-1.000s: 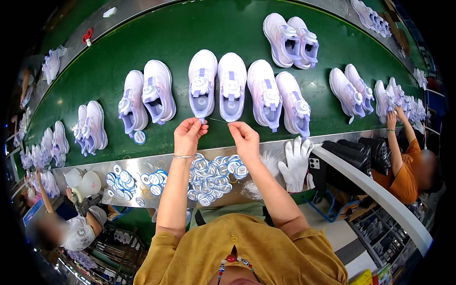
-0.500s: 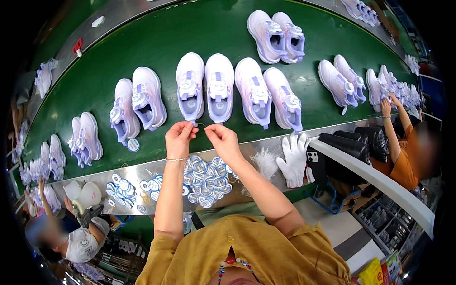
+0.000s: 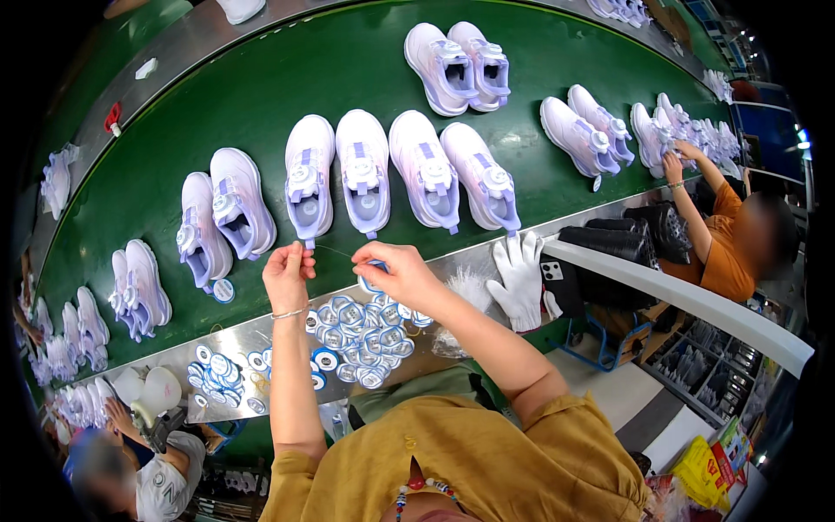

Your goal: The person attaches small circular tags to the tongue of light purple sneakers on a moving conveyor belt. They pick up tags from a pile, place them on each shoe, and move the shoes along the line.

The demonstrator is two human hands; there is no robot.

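Observation:
My left hand (image 3: 288, 277) is closed in a pinch just below the heel loop of a white and lilac sneaker (image 3: 309, 178), holding the end of a thin cord (image 3: 334, 251). That cord stretches across to my right hand (image 3: 402, 277), whose fingers are closed on a round blue-rimmed tag (image 3: 371, 277). Whether the cord passes through the heel loop is too small to tell. Beside this sneaker stands its mate (image 3: 364, 170), toe pointing away. Under my hands, a heap of round tags (image 3: 365, 339) covers part of the metal ledge (image 3: 435, 361).
More sneaker pairs (image 3: 452, 170) line the green belt (image 3: 348, 78). A white glove (image 3: 519, 283) and clear plastic fasteners (image 3: 465, 291) lie right of the tags. A pale curved bar (image 3: 687, 309) crosses at right. Co-workers work at right (image 3: 726, 235) and lower left (image 3: 170, 478).
My right hand has moved away from my left and now grips a round tag, with the cord drawn out between them. The whole view has shifted, moving the shoes leftward.

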